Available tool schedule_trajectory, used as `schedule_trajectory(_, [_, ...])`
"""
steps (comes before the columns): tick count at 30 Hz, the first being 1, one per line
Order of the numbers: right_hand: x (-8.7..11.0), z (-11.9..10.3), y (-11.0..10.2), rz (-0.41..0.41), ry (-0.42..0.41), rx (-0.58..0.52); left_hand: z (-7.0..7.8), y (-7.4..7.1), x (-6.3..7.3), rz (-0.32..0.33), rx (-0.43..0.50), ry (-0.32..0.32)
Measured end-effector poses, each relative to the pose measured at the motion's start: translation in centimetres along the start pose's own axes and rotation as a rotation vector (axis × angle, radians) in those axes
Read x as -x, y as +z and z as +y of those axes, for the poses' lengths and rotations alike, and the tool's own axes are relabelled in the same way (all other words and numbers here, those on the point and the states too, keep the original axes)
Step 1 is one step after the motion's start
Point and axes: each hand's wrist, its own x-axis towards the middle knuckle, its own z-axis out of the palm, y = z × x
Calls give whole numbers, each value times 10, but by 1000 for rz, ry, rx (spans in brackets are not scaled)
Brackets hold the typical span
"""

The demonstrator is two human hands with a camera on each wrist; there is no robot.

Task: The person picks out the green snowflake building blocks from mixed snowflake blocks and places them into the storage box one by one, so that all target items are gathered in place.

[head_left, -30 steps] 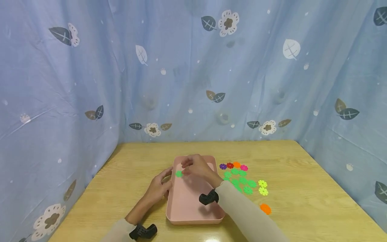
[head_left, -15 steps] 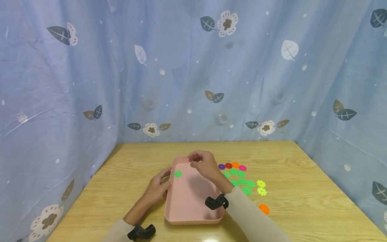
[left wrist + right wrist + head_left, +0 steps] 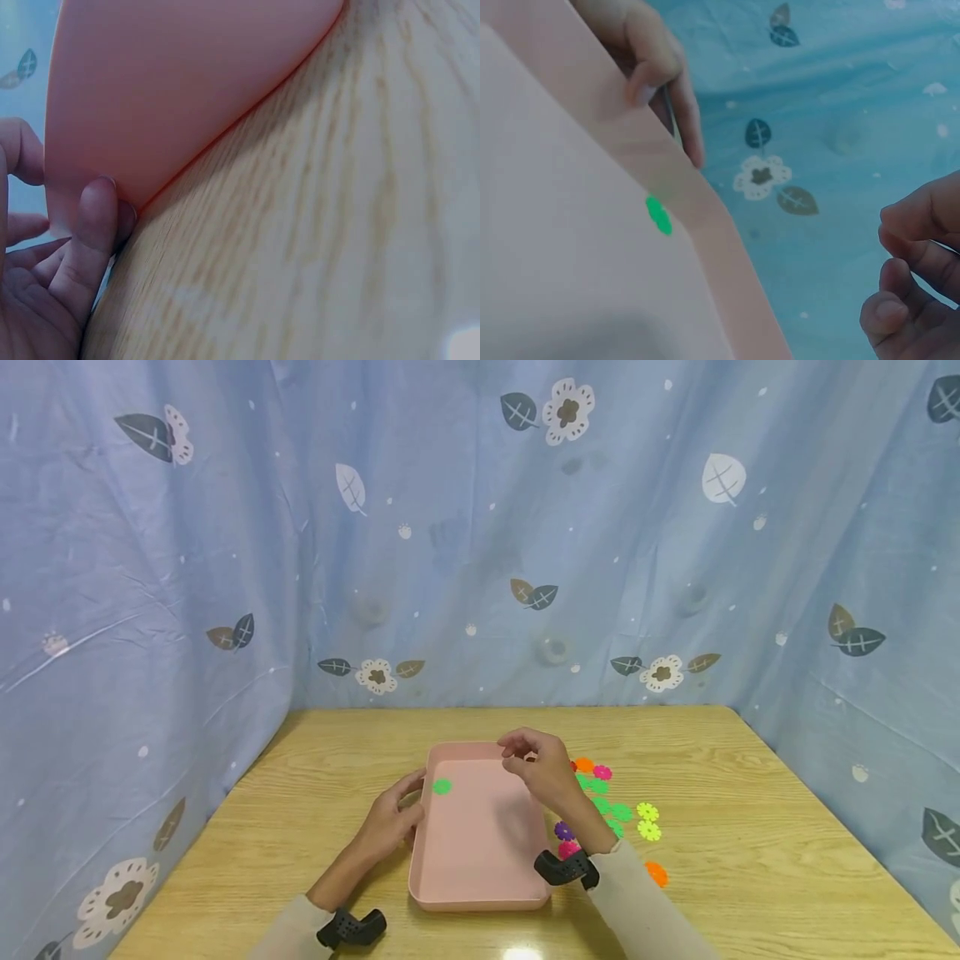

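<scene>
Against the left side of a pink rectangular tray (image 3: 480, 860), my left hand (image 3: 388, 814) rests its thumb and fingers; the left wrist view has the thumb (image 3: 96, 214) on the outer wall. A green flower-shaped plastic disc (image 3: 442, 787) lies inside, near the far left corner. My right hand (image 3: 543, 768) hovers over the tray's right rim near the far corner, its fingers loosely bent. In the right wrist view nothing shows between its thumb and fingertips. The forearm and hand hide part of the loose discs beyond them.
Right of the tray lie several flower-shaped discs: green (image 3: 621, 812), yellow (image 3: 648, 812), purple (image 3: 564, 832) and pink (image 3: 602, 772) among them. An orange disc (image 3: 657, 874) lies nearer the front. A blue patterned curtain (image 3: 450, 552) surrounds the wooden table (image 3: 750, 860).
My right hand has moved right, from beside the green disc to the tray's right rim. The disc stays in the tray. My left hand keeps its place on the tray's side.
</scene>
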Motion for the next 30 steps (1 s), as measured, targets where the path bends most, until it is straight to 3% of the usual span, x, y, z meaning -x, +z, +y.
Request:
schedule_trajectory(10, [4, 18, -33, -18, 11, 101, -1, 2, -2, -8, -19, -2])
schedule_trajectory(19, [2, 26, -64, -38, 87, 201, 1, -2, -1, -20, -1, -11])
schedule_trajectory(30, [7, 52, -92, -34, 174, 278, 4, -3, 0, -37, 19, -8])
